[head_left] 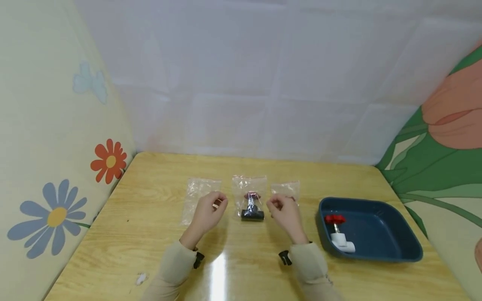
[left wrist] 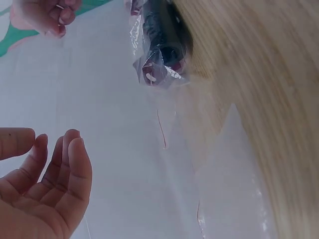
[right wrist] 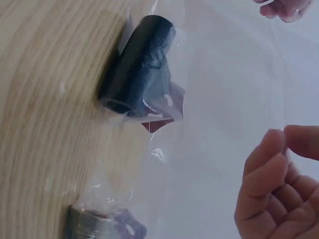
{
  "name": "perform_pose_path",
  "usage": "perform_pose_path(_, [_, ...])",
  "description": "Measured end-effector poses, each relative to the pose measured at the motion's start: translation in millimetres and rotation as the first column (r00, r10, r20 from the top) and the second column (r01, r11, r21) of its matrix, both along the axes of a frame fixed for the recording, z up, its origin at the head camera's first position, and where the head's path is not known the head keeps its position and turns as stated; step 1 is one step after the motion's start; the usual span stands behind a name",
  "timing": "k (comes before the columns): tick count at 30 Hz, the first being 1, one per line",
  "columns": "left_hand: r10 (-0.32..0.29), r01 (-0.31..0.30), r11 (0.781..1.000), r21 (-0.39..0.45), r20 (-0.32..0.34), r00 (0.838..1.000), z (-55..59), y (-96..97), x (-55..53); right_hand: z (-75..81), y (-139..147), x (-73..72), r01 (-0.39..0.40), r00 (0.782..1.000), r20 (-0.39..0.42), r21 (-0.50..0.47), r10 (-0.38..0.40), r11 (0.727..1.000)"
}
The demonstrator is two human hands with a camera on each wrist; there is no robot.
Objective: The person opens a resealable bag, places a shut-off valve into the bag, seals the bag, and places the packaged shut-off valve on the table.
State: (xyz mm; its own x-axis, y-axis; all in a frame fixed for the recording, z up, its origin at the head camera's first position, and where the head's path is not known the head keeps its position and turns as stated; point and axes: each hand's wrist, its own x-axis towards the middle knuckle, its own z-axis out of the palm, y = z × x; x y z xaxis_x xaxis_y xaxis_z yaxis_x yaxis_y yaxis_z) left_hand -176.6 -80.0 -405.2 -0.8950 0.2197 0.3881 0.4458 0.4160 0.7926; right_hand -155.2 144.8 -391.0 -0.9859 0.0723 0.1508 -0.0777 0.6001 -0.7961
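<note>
A clear zip bag lies mid-table between the hands. Inside it is a black tee-shaped valve with a dark red handle. My left hand hovers near the inner edge of a flat clear bag, fingers loosely bent and holding nothing. To the right of the middle bag, my right hand is raised with loosely curled fingers, also holding nothing. It partly covers a third clear bag. In the right wrist view, that bag holds a brass-coloured fitting with a dark reddish handle.
At the right stands a dark blue tray. A white valve with a red handle lies in its left end. A white cloth hangs behind the wooden table, and flower-patterned panels flank it. A small pale mark is near the front left.
</note>
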Motion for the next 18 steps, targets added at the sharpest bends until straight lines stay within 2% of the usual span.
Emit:
perform_pose_path(3, [0.001,-0.001,1.0,0.006,-0.02,1.0,-2.3,-2.1,3.0,-1.4,-3.2,4.2,-0.021,1.0,-0.009,-0.02,0.021,1.0])
perform_pose_path(7, [0.007,-0.007,1.0,0.002,-0.012,1.0,-4.7,-7.7,5.2,-8.1,-8.5,6.5,-0.039,0.999,-0.022,-0.061,0.037,0.997])
perform_pose_path(12, [0.017,-0.017,1.0,-0.002,0.021,1.0,-4.8,-15.5,5.2,-13.7,-15.1,5.7,-0.079,0.995,-0.07,-0.071,0.074,0.994])
perform_pose_path(18, [0.061,-0.061,0.998,-0.015,0.019,0.998,-5.2,-28.1,3.6,-15.0,-31.7,0.2,-0.123,0.991,-0.066,-0.06,0.119,0.991])
